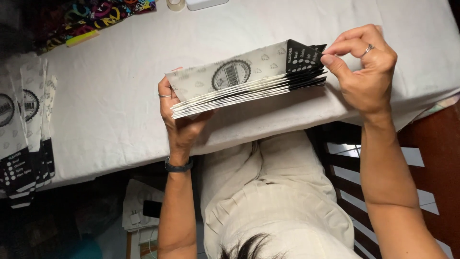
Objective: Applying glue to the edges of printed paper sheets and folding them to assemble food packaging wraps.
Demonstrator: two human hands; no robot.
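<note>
Your left hand [179, 112] grips one end of a stack of paper bags [244, 79], fingers wrapped around its edge and thumb underneath. Your right hand [364, 72] pinches the top bag's black end between thumb and forefinger, lifting it slightly from the rest. The stack is held in the air just above the near edge of the table [120, 96], which is covered in a white cloth. On the table, well to the left of the stack, lies a pile of more bags [26, 129], their black ends hanging over the edge. At the table's far side sit a bright patterned cloth [91, 17] and a roll of tape [176, 4].
</note>
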